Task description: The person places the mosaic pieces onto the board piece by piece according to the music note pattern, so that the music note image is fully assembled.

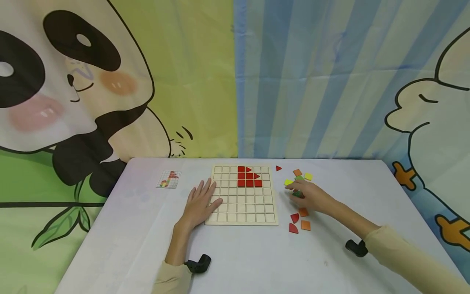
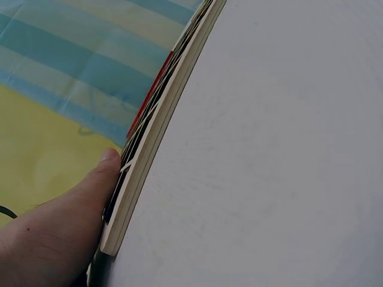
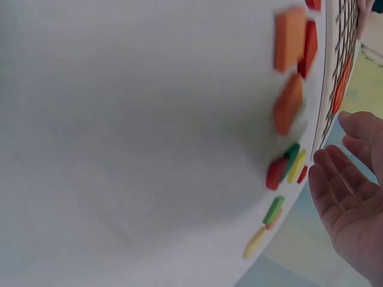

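Note:
My left hand (image 1: pixel 199 205) lies with fingers spread over the left edge of a wooden grid board (image 1: pixel 241 219); the thumb reaches onto its squares. In the left wrist view that thumb (image 2: pixel 99 182) is along the board's edge (image 2: pixel 140 164). Red square tiles (image 1: pixel 249 183) and red triangles (image 1: pixel 256 176) sit in the upper middle of the grid. Over the loose tiles right of the board is my right hand (image 1: pixel 312 197), a dark green tile (image 1: pixel 298 194) just under its fingers. In the right wrist view its fingers (image 3: pixel 340 179) are loosely bent with nothing visible between them.
A small picture card (image 1: pixel 169 179) lies left of the board. Around the right hand are orange tiles (image 1: pixel 306 225), yellow tiles (image 1: pixel 308 177) and red rounded tiles (image 1: pixel 293 228). One red triangle (image 1: pixel 278 168) lies by the board's top right corner. Printed cloth (image 1: pixel 293 81) hangs behind the table.

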Demonstrator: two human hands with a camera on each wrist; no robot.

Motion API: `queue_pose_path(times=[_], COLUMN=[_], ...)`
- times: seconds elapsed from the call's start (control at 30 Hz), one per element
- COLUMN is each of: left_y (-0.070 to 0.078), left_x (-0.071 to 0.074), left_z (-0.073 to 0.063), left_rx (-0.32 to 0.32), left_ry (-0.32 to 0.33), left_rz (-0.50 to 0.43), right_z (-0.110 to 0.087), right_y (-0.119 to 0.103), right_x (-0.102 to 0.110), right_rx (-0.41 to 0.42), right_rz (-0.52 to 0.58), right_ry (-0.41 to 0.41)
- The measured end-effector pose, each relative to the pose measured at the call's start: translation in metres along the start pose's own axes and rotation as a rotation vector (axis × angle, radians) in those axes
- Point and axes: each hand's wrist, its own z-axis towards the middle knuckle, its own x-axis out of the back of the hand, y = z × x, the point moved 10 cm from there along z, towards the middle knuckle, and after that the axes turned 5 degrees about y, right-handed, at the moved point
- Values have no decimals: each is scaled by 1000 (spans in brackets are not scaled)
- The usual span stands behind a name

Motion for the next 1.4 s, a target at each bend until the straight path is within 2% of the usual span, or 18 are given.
queue_pose_path(times=[0.1, 0.23, 0.4, 0.53, 0.67, 0.8, 0.93, 1.07, 1.13, 1.23, 1.3, 1.4], left_y=[0, -1, -1, -3, -3, -3, -3, -3, -2, -1, 1, 0], left_x=[0, -1, -1, 0, 1, 2, 4, 4, 3, 2, 2, 2], left_z=[0, 1, 0, -2, -2, -2, -1, -1, -1, -1, -1, -1], left_rx=[-3, -4, -3, 7, 3, 3, 3, -2, -1, -7, -12, -11], left_ry=[5, 14, 11, 1, 3, 5, 12, 19, 21, 23, 22, 20], left_rz=[5, 13, 4, 10, 10, 15, 14, 11, 15, 17, 15, 17], right_z=[-21, -38, -44, -39, -22, 6, 43, 76, 89, 102, 106, 107], right_y=[-6, -15, -20, -26, -34, -34, -14, 13, 24, 36, 40, 44], right_x=[-6, -10, -12, -14, -12, -9, -5, -1, -1, -5, -8, -14], right_rx=[4, 70, 82, 82, 65, 31, -48, -171, -222, -256, -255, -249], right_rz=[25, 26, 26, 69, 102, 87, 34, -7, -43, -99, -130, -120], right_ry=[7, 37, 59, 62, 73, 100, 154, 181, 163, 108, 73, 48])
